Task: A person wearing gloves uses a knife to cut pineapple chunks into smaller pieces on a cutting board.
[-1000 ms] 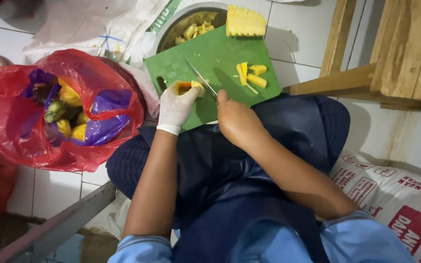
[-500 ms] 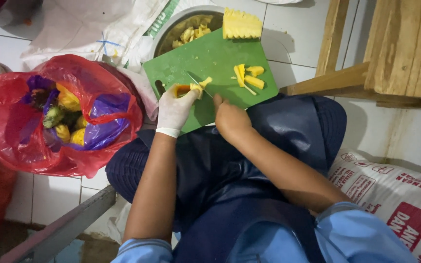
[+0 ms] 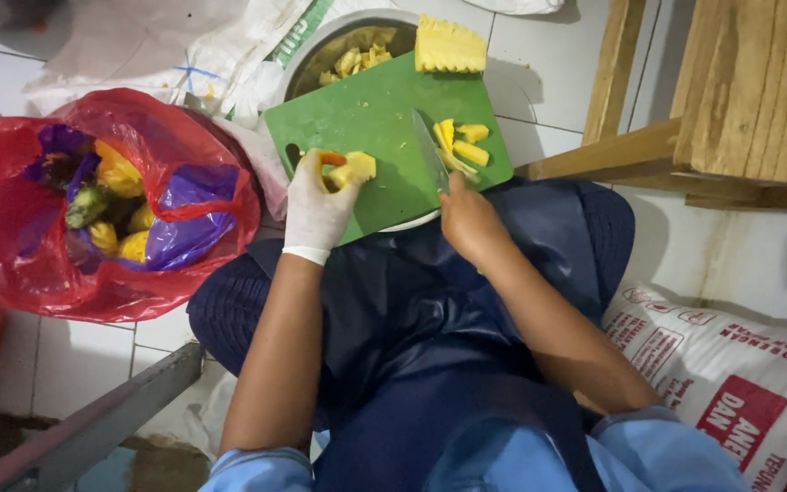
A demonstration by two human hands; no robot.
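1. A flat green plastic board (image 3: 371, 137) rests on the person's lap, tilted across dark glossy apron cloth.
2. The left hand (image 3: 316, 205), in a thin white glove, is curled shut around a yellow pineapple piece (image 3: 354, 169) at the board's near left edge.
3. The right hand (image 3: 468, 219), bare, is closed on the handle of a knife (image 3: 432, 150); its slim grey blade lies on the board, touching cut strips (image 3: 462, 146) of yellow fruit.
4. A ridged pineapple block (image 3: 450, 46) sits at the board's far edge, partly over a round metal bowl (image 3: 321, 50) holding small chunks.
5. The board's middle is bare.
6. A crinkled red bag (image 3: 38, 264) of peelings lies close on the left, on white tile.
7. Wooden furniture (image 3: 740, 100) crowds the right, with a printed woven sack (image 3: 730, 374) below it.
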